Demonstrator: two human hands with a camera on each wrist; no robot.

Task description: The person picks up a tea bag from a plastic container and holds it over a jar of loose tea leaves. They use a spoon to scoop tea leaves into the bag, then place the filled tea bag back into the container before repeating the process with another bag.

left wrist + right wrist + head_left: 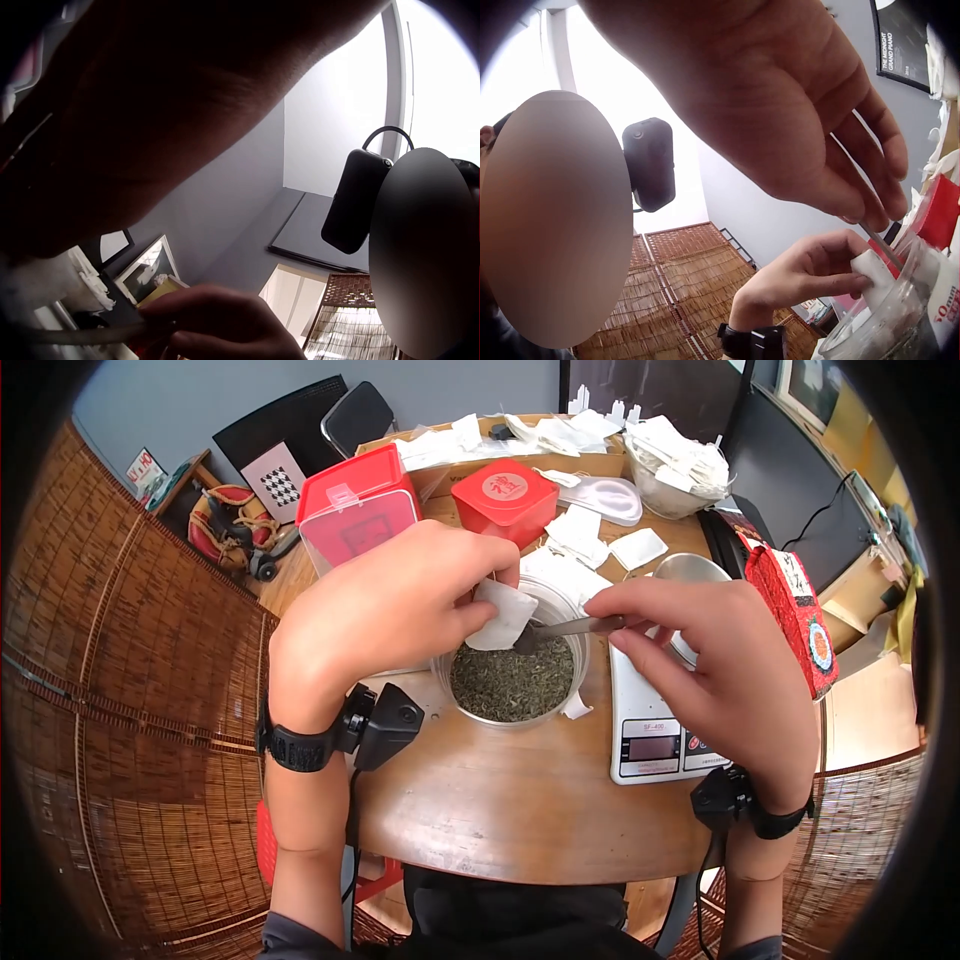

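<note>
In the head view my left hand [400, 595] pinches a small white tea bag [502, 616] over a clear round tub [583, 678]. Dried green leaves [512, 685] fill the lower part of that tub. Between thumb and fingers, my right hand [725, 660] grips a metal spoon [580, 627] by its handle. Its dark scoop end is right at the bag's edge, above the leaves. From the right wrist view, the bag [871, 274] appears near the tub's rim [911, 262], with the spoon handle slanting down to it.
A white kitchen scale [632, 710] lies under my right hand, a metal bowl [690, 568] behind it. Red-lidded boxes [505, 495] stand at the back, with white bags [575, 535] nearby. A heaped clear bowl [680, 470] and red packet [790, 615] are at right.
</note>
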